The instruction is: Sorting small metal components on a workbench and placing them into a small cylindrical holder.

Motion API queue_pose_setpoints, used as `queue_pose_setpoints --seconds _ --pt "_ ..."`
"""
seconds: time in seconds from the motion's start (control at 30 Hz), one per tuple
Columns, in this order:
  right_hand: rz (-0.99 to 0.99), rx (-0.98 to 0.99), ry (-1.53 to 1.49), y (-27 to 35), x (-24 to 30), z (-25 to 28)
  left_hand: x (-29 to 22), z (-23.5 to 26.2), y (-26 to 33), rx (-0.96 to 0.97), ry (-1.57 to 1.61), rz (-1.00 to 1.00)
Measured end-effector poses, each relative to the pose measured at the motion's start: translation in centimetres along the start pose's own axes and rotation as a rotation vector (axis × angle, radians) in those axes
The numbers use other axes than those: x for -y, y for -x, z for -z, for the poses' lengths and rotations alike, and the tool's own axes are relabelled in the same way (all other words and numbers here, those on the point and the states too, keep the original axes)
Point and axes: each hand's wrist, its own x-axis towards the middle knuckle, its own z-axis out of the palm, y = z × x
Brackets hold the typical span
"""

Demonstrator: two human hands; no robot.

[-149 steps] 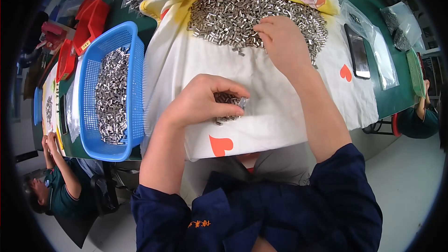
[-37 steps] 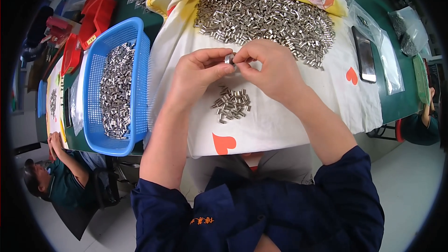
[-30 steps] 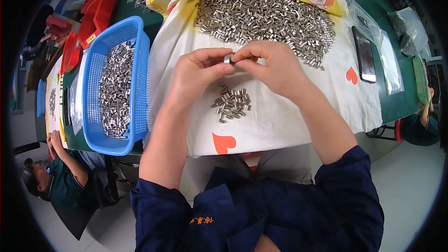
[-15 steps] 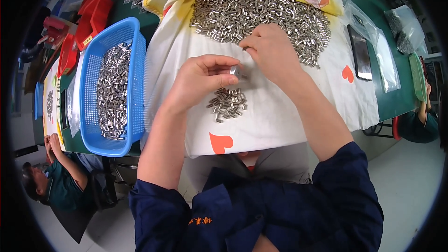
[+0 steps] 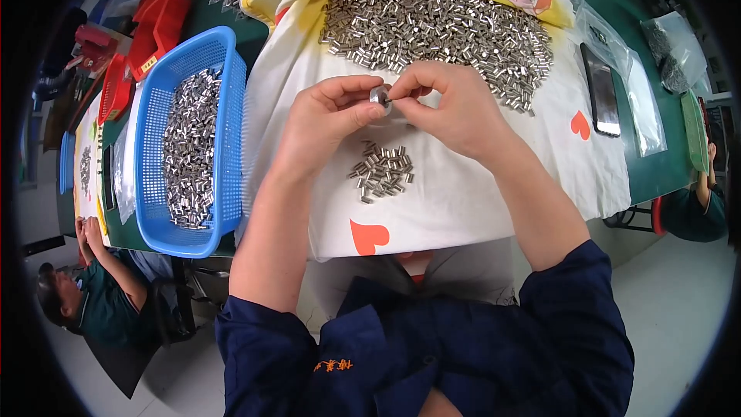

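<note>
My left hand (image 5: 330, 114) pinches a round silver metal piece (image 5: 377, 93) with a dark middle, possibly a ring, between thumb and fingers. Against that piece, my right hand (image 5: 451, 108) has its thumb and fingertips closed on a small metal part whose exact shape the fingers hide. Below both hands lies a small heap of short metal cylinders (image 5: 382, 173) on the white cloth (image 5: 478, 208). Beyond them spreads a large pile of similar short metal cylinders (image 5: 432, 27).
At the left stands a blue mesh basket (image 5: 229, 147) partly filled with small metal cylinders (image 5: 191, 147). A phone (image 5: 600, 91) lies at the right, near clear plastic bags (image 5: 647, 108). Red bins (image 5: 160, 31) sit at the far left. Another person (image 5: 108, 282) sits there.
My right hand has come from the near edge of the large pile back toward me, to the round metal piece. The left hand has lifted slightly away from me, still holding that piece.
</note>
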Motion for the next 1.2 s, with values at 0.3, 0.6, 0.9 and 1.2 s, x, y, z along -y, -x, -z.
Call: queue_pose_setpoints --seconds 0.3,0.6,0.9,1.2 --pt "0.314 -0.207 0.286 0.3 -0.6 -1.8 0.1 -0.3 0.2 -0.05 -0.11 0.0" --pt "-0.079 0.078 0.025 -0.1 -0.1 0.5 -0.7 -0.2 0.5 0.023 -0.196 0.097" --pt "0.142 0.334 0.429 0.6 -0.9 0.1 0.0 0.4 -0.1 0.002 -0.084 0.044" --pt "0.212 -0.204 0.786 -1.3 -3.5 -0.6 0.2 0.0 -0.2 0.042 -0.068 0.062"
